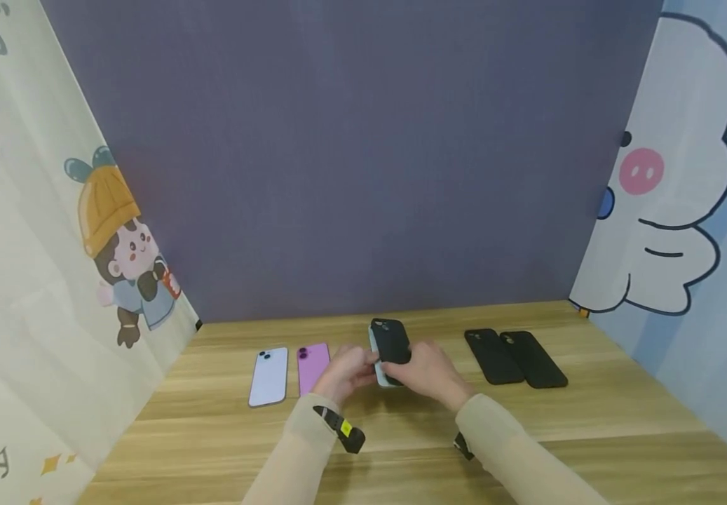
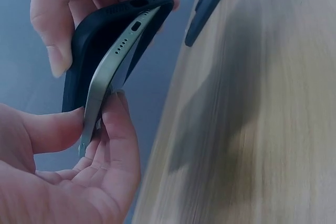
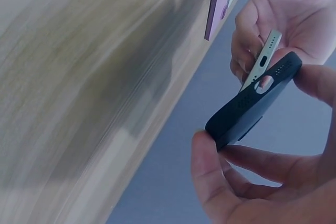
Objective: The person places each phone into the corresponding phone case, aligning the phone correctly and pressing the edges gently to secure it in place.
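Observation:
My left hand (image 1: 345, 373) pinches a pale green phone (image 2: 98, 88) by one long edge, thumb on one side and fingers on the other. Against it, my right hand (image 1: 431, 375) grips a black phone case (image 1: 392, 339) by its sides. In the left wrist view, the far edge of the phone sits inside the case while the near edge tilts out of it. The bottom port of the phone and the cutout of the case (image 3: 231, 121) face the right wrist camera. Both are held up above the table.
A white phone (image 1: 268, 379) and a purple phone (image 1: 313, 365) lie on the wooden table (image 1: 401, 463) at left, the purple one partly behind my left hand. Two black phone cases, a left one (image 1: 494, 356) and a right one (image 1: 535, 360), lie at right. A dark panel (image 1: 363, 154) stands behind.

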### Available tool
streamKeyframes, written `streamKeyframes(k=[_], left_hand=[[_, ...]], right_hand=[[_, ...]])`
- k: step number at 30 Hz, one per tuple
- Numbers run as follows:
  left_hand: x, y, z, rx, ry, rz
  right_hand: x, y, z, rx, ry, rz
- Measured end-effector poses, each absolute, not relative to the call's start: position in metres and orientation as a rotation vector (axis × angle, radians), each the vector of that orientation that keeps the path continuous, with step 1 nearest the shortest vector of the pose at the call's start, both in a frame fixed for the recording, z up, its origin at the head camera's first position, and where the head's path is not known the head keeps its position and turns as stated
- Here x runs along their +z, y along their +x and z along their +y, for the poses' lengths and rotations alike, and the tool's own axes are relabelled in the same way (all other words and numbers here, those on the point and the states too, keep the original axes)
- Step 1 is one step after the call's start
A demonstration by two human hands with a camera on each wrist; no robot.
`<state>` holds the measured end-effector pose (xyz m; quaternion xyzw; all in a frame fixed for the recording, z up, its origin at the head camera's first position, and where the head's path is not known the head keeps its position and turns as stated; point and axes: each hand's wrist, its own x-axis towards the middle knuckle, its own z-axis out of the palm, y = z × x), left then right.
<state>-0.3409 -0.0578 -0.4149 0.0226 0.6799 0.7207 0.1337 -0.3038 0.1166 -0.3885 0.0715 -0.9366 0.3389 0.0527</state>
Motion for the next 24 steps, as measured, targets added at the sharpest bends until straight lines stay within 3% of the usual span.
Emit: streamKeyframes(k=[13,24], left_hand=[[-0.414,-0.339,-0.06,2.136,0.069,1.961],[-0.414,-0.338,-0.061,2.128,0.094,1.975]], right_hand=[[-0.392,-0.313,0.129,1.248,0.21,-2.748],[-0.405,-0.325,0.146,2.037,0.078,-2.531]])
